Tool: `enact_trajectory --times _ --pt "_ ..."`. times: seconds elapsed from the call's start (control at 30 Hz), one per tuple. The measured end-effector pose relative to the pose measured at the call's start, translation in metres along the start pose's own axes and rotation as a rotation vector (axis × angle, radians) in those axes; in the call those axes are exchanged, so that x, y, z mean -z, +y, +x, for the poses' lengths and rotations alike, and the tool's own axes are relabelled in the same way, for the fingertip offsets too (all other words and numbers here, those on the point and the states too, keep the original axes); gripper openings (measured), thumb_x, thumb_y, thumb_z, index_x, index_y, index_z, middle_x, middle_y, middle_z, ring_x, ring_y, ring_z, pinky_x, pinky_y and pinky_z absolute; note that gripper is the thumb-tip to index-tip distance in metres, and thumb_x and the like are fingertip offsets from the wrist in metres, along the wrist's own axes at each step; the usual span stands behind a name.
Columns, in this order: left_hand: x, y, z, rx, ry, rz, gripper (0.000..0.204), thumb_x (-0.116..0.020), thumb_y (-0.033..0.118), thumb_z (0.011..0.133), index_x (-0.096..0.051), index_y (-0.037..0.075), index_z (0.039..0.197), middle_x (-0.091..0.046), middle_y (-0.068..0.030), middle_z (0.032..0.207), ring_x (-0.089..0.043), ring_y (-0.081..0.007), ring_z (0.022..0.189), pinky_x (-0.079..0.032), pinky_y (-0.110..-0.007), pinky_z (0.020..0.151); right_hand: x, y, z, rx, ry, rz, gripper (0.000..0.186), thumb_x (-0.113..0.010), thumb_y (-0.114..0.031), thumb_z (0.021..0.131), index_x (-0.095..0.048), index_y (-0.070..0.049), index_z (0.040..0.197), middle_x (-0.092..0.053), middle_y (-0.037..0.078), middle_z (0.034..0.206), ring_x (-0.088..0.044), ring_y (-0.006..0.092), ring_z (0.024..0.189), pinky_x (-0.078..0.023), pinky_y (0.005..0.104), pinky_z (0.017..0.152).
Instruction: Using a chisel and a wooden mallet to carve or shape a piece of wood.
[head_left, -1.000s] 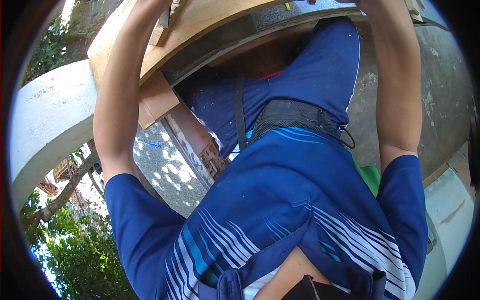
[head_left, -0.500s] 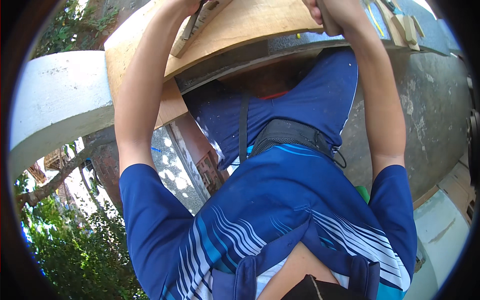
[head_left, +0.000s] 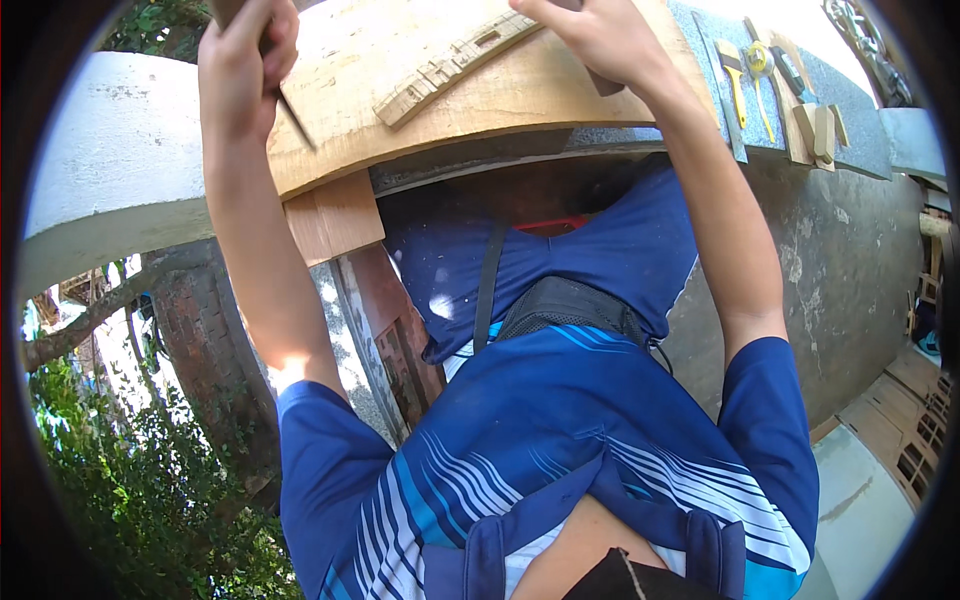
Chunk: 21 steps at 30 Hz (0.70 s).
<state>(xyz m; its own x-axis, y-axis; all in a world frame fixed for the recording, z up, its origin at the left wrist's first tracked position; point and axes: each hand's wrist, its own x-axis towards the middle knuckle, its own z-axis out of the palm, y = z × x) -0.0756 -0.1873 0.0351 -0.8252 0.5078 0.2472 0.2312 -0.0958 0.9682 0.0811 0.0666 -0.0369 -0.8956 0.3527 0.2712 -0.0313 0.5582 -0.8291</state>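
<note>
Has a narrow, pale wooden strip (head_left: 455, 70) with cut rectangular notches lying slantwise on a thick, light-brown wooden plank (head_left: 560, 85), between both hands: well to the right of the left hand (head_left: 245, 70), near the right hand (head_left: 605, 40) at the upper end. Closes the left hand in a fist round a dark, thin, pointed tool (head_left: 296, 120), aimed down over the plank, apart from the strip. Grips a brown, block-like piece (head_left: 606, 86) in the right hand; cannot tell any contact between fingertips and strip. Farther right, on a speckled blue-grey table (head_left: 862, 148), has a yellow-handled paintbrush (head_left: 736, 88), a yellow tape measure (head_left: 758, 58) and small pale wooden blocks (head_left: 822, 132). Has a white-painted, curved ledge (head_left: 110, 150) beyond the left forearm.
</note>
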Motion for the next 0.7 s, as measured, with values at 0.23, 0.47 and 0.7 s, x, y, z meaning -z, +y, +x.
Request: enact_trajectory --times 0.23,0.47,0.7 --pt "-0.015 -0.045 -0.056 0.021 -0.297 0.76 0.045 -0.083 0.026 0.084 -0.068 0.0 0.117 -0.074 -0.0128 0.097 -0.069 -0.02 0.088 -0.053 -0.035 0.081 -0.046 0.001 0.062 -0.012 -0.169 0.327 0.03 -0.068 -0.029 0.097 -0.057 -0.004 0.085 -0.051 -0.001 0.062 -0.049 0.0102 0.052 -0.041 0.0317 0.048" --pt "-0.015 -0.064 -0.074 -0.163 -0.229 0.832 0.045 -0.086 0.023 0.082 -0.068 0.0 0.117 -0.075 -0.0204 0.101 -0.074 -0.033 0.093 -0.056 -0.037 0.081 -0.041 -0.013 0.058 -0.269 -0.276 0.378 0.028 -0.064 -0.028 0.097 -0.056 -0.004 0.085 -0.048 0.0 0.057 -0.05 0.0111 0.047 -0.042 0.0311 0.043" --pt "-0.021 -0.068 -0.08 -0.188 -0.135 0.835 0.044 -0.086 0.024 0.084 -0.067 0.003 0.118 -0.076 -0.0169 0.098 -0.075 -0.0301 0.089 -0.056 -0.037 0.078 -0.061 0.012 0.072 -0.03 -0.167 0.294 0.026 -0.063 -0.027 0.095 -0.059 -0.001 0.089 -0.049 0.002 0.057 -0.048 0.0145 0.038 -0.039 0.0343 0.033"
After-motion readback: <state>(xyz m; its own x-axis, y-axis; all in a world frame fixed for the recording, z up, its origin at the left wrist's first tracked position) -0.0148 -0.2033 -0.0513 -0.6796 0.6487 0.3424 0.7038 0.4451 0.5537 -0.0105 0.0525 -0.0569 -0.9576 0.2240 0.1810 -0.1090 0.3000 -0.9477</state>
